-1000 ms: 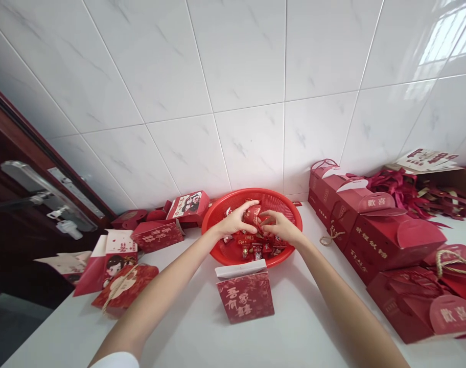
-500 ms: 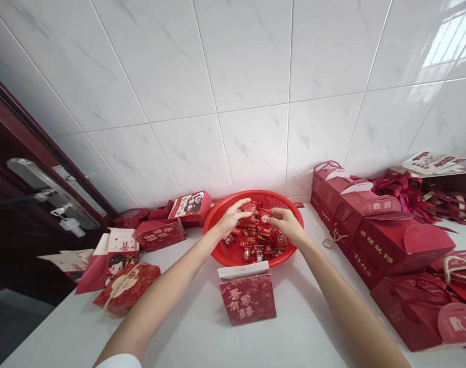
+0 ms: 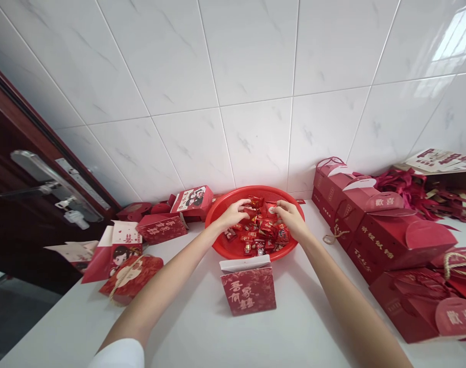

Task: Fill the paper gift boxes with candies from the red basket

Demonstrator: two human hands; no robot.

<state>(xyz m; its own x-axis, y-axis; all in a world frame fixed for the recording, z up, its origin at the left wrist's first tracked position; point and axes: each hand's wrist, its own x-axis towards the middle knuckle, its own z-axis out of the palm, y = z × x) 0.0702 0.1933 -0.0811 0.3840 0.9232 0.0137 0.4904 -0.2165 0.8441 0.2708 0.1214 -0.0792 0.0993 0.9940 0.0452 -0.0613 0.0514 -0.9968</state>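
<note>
Since 1 second ago, the left hand [image 3: 233,215] and the right hand [image 3: 292,220] have moved apart over the red plastic basket [image 3: 217,245], baring more of the wrapped candies [image 3: 252,236] heaped inside it. The left hand's fingers are partly spread and curved above the candies at the basket's left side; whether they touch any is unclear. The right hand's fingers are bent beside a red candy packet [image 3: 271,210] with a round pale emblem (I cannot tell if they grip it).

The basket sits on the white bench [image 3: 194,327], close to the tiled wall [image 3: 256,148]. Just in front of it stands an open red candy box [image 3: 249,291], with pale characters on its face and its top flap up. To the right runs a row of closed red gift boxes [image 3: 386,240], with a rope handle [image 3: 461,265] at the near end; behind them lie dark red ribbons [image 3: 399,189]. More red boxes [image 3: 162,227] cluster to the left, near the dark door [image 3: 22,225], where keys [image 3: 76,220] hang below the handle.
</note>
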